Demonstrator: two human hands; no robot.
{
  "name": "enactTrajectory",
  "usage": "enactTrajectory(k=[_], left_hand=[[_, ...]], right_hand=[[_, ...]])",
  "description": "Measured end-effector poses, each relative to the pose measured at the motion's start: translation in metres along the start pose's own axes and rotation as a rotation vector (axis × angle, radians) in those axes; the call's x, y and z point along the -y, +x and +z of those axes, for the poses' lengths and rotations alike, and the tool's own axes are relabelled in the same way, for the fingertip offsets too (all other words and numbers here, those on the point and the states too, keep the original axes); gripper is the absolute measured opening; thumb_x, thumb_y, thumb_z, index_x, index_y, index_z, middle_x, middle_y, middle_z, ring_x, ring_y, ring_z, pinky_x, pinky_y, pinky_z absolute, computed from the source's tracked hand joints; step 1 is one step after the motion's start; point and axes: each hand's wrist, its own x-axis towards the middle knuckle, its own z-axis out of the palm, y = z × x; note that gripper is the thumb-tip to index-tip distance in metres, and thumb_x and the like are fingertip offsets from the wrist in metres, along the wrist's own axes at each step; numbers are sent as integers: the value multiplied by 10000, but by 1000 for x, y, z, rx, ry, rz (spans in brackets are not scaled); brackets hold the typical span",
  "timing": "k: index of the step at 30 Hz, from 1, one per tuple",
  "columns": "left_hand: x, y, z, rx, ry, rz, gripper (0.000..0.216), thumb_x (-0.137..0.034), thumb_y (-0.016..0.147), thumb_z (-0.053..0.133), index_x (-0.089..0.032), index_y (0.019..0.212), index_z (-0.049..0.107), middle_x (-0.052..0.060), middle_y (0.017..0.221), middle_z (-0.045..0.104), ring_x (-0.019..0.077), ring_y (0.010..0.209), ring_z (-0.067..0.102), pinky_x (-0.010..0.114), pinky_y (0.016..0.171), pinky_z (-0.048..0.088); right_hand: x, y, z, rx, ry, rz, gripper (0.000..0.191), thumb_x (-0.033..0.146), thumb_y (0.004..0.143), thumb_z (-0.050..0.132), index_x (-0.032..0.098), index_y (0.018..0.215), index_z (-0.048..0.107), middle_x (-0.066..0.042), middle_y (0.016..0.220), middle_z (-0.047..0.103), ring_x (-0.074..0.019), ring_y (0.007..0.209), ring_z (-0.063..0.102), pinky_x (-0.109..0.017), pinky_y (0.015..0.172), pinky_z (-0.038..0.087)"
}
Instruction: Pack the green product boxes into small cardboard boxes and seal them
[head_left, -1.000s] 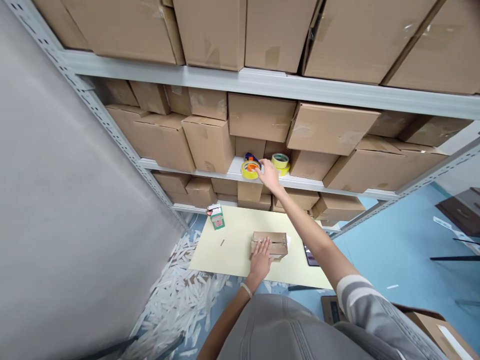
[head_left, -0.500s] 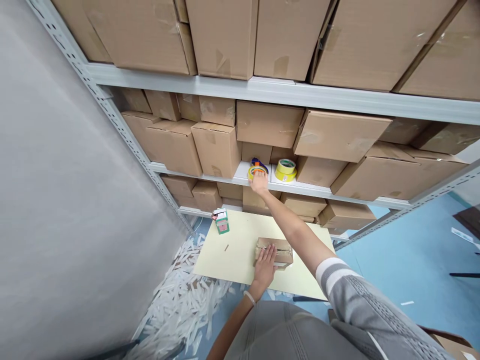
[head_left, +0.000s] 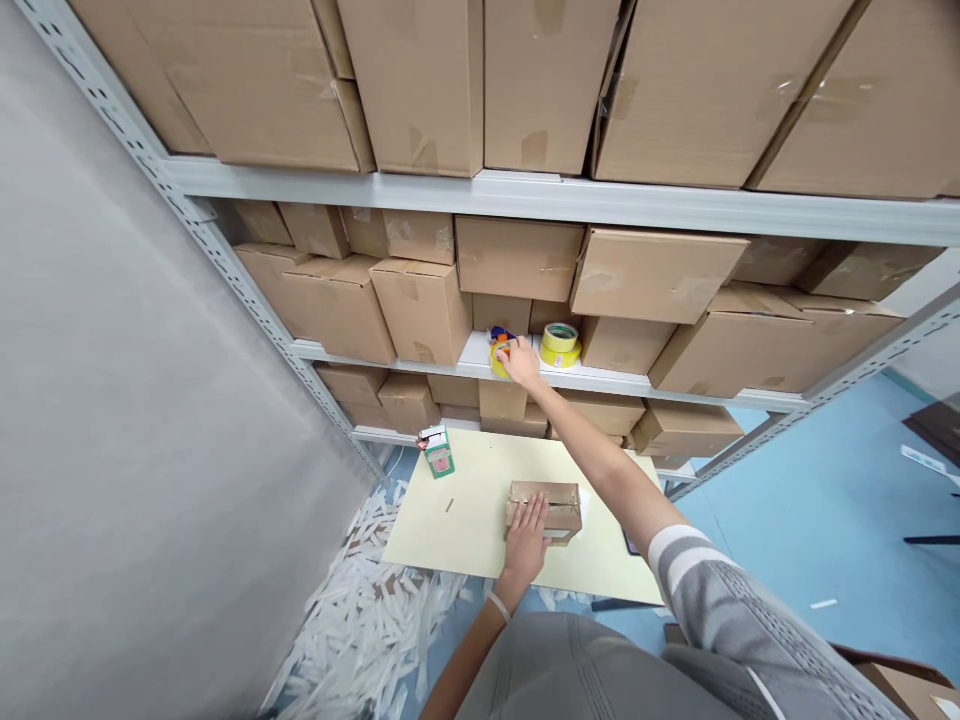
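Observation:
On the cream table sits a small cardboard box, with a strip of tape along its top seam. My left hand lies flat on its left part, fingers stretched out. My right arm reaches over the table to the shelf, where my right hand is closed on a tape dispenser with a yellow roll and blue and orange parts. The hand covers part of the dispenser. Just right of it, two yellow tape rolls are stacked on the shelf.
A metal rack full of cardboard boxes stands behind the table. On the table's back left is a green and white small carton. White paper strips litter the floor at left. A dark flat object shows beside my right forearm.
The view has shifted slightly. My right hand has turned a little at the tape dispenser, which stays on the shelf. My left hand remains on the box.

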Motion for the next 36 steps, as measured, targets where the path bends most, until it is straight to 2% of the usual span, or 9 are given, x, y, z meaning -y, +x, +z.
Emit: enactTrajectory(k=[4,8,11,17,22,25,29,32,36], left_hand=[[-1,-1,-1,-9,4,-7,715,-244,909,412,-160,1551,107,43,1612,144,199,1491,127,454,1215,184],[1,-1,-6,0,-2,15,715,-244,912,406,-165,1551,93,29,1616,114,186,1493,115,443,1215,188],[2,0,-11,33,-5,21,698,-273,927,391,-161,1550,99,39,1613,121,192,1491,127,442,1208,207],[-1,0,-7,-12,13,13,723,-295,929,402,-156,1551,62,62,1608,158,195,1487,145,453,1215,193],[-1,0,0,-26,-1,-13,735,-227,902,405,-180,1553,69,54,1607,168,194,1489,131,471,1219,181],[0,0,-2,-9,-8,-4,736,-228,898,409,-180,1554,79,60,1607,163,203,1491,121,482,1219,178],[0,0,-5,-1,-16,7,734,-233,898,406,-177,1554,82,63,1603,189,203,1488,143,476,1221,166],[1,0,-5,-10,-22,15,726,-246,902,403,-189,1554,88,49,1604,202,192,1487,150,450,1224,159],[0,0,-6,-23,-21,13,712,-233,890,406,-189,1548,138,53,1600,226,194,1486,156,452,1220,155]], right_hand=[[-17,18,-18,-81,28,92,330,226,931,434,100,1220,532,-200,1265,548,-280,1191,494,-388,989,393],[-30,32,-21,182,123,337,423,261,848,584,100,1238,545,-205,1251,588,-294,1123,583,-363,893,470],[-33,34,-13,298,170,410,357,334,851,586,133,1142,633,-163,1118,676,-280,997,655,-331,798,510],[-32,32,-1,289,205,442,456,453,807,646,134,1131,656,-148,1103,694,-263,1000,660,-311,806,525],[-30,26,-7,209,215,495,416,306,608,819,119,958,695,-164,1073,700,-300,1018,660,-325,799,534],[-31,4,-10,172,506,551,322,260,567,829,115,817,686,-151,933,714,-296,934,680,-316,723,548],[-39,-46,-8,168,1019,596,190,282,667,727,133,762,657,-84,770,703,-225,769,689,-275,608,550],[-54,-91,-5,161,1176,592,185,316,722,644,144,788,649,-60,744,704,-197,738,684,-266,625,552],[-90,-149,-9,163,1557,487,320,223,598,675,169,913,655,-36,835,727,-192,776,686,-298,746,552]])
